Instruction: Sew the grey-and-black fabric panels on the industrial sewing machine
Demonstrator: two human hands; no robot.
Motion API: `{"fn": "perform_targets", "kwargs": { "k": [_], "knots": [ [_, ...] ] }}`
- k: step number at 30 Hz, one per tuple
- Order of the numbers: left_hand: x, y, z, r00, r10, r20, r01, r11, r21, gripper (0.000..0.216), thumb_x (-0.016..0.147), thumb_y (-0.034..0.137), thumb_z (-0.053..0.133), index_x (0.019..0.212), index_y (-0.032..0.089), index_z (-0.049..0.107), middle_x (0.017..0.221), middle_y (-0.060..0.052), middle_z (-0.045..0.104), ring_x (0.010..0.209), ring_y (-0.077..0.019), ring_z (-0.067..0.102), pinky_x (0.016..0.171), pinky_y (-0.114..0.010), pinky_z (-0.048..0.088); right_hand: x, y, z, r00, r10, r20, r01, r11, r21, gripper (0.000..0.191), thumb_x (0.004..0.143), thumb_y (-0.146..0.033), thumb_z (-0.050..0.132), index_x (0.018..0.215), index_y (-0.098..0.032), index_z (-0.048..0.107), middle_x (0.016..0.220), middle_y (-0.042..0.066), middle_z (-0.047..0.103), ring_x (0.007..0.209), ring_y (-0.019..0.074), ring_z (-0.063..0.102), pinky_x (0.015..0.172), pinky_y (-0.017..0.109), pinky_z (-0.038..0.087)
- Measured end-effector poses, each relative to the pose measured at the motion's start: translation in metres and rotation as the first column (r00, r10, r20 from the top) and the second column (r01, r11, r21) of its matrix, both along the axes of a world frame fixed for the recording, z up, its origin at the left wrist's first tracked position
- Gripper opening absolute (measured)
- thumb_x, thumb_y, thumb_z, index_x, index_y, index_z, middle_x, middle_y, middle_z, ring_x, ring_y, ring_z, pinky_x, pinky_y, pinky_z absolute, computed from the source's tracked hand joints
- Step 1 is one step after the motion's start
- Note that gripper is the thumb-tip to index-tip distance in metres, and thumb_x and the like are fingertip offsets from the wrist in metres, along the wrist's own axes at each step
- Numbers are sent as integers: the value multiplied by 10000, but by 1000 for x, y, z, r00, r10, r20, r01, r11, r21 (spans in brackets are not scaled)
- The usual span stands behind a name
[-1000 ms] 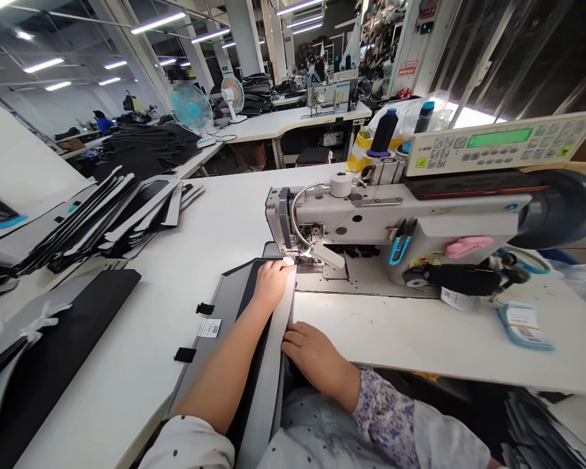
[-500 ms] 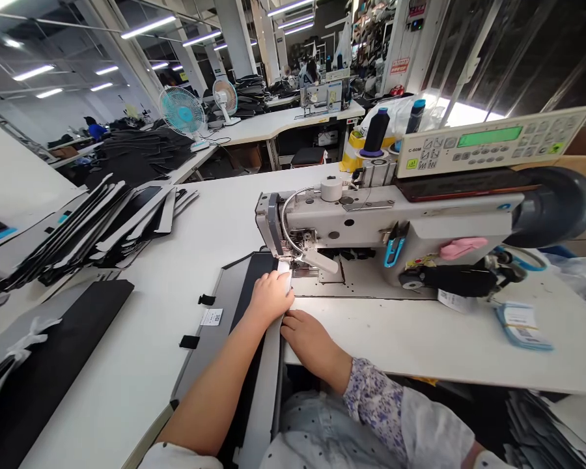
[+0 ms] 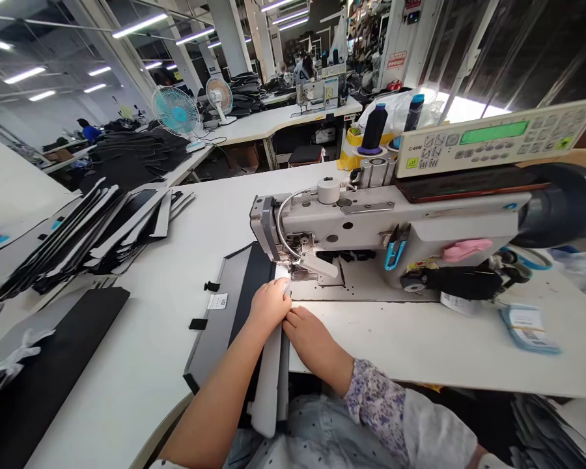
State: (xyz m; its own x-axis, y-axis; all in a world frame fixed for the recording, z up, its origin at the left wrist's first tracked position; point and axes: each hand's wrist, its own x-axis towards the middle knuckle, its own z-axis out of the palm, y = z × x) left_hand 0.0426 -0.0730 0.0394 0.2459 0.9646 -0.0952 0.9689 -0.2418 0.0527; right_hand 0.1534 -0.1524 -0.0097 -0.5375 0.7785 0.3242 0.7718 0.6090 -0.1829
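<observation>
A grey and black fabric panel (image 3: 209, 335) lies on the table under the head of a sewing machine (image 3: 351, 221). It carries a white label (image 3: 217, 301) and two short black tabs. Along its right side runs a pale strip (image 3: 268, 384), whose upper end reaches the presser foot. My left hand (image 3: 270, 303) is closed over this strip just in front of the foot, fingers bunched and pressing down. Beside it, my right hand (image 3: 310, 335) pinches the panel's right edge, thumb and fingers together. Both hands almost touch. The needle point cannot be made out.
Stacked black and grey pieces (image 3: 102, 228) lie at left, near a long black piece (image 3: 83, 345). A control panel (image 3: 498, 138) and thread cones (image 3: 374, 129) stand over the machine. Banded blue-edged labels (image 3: 530, 329) sit at right. Fans (image 3: 176, 112) and a person are farther back.
The panel has slid forward, away from me, past the machine head; its label and near corner sit farther up. The strip's near end now shows. Both hands keep their hold.
</observation>
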Motion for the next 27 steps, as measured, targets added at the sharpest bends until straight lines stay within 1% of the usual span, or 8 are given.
{"fn": "perform_targets", "kwargs": {
  "k": [6,10,16,19,22,24,27],
  "knots": [
    [1,9,-4,999,-22,23,20,998,62,441,795,147,479,1216,234,580,1057,-41,683,979,-205,618,849,-296,435,0,-4,7,997,55,54,-57,998,39,170,852,-20,510,867,-159,607,919,71,605,890,195,534,848,339,471],
    [-1,8,-5,999,-46,18,45,997,70,441,791,137,471,1209,226,579,1033,-42,685,964,-205,617,833,-302,438,1,-7,10,995,97,22,-97,995,17,119,850,-52,548,885,-153,602,956,77,607,921,201,526,872,347,452],
    [-1,7,-4,999,-53,6,53,995,81,425,801,137,457,1194,229,592,1070,-40,683,979,-208,614,840,-311,442,2,-13,6,996,94,-3,-95,995,-23,115,835,-45,553,883,-137,600,935,81,596,914,208,521,885,362,440],
    [-2,4,-1,997,-73,-16,74,995,60,425,799,131,463,1191,231,592,1085,-41,681,992,-206,612,852,-308,442,2,-22,4,992,117,-42,-118,992,-35,104,838,-66,563,902,-137,606,959,79,599,961,211,518,943,361,420],
    [-3,0,2,996,-85,-34,87,995,43,417,798,115,448,1166,234,605,1079,-42,682,984,-205,616,834,-304,445,2,-28,5,989,124,-86,-127,992,-27,138,853,-91,564,979,-127,607,1018,89,603,1034,219,505,1012,373,382],
    [-2,0,5,996,-80,-45,81,996,26,420,799,115,441,1167,232,607,1076,-45,682,979,-211,618,825,-308,446,2,-28,7,988,125,-90,-129,991,-38,161,858,-95,561,1012,-118,603,1028,96,604,1011,215,509,990,366,397],
    [-2,3,10,997,-66,-39,65,998,-26,439,796,124,447,1197,233,589,1091,-45,676,996,-213,611,827,-304,440,2,-19,9,989,139,-53,-142,988,-55,163,858,-85,545,1009,-115,600,997,102,606,933,210,515,897,356,441]
  ]
}}
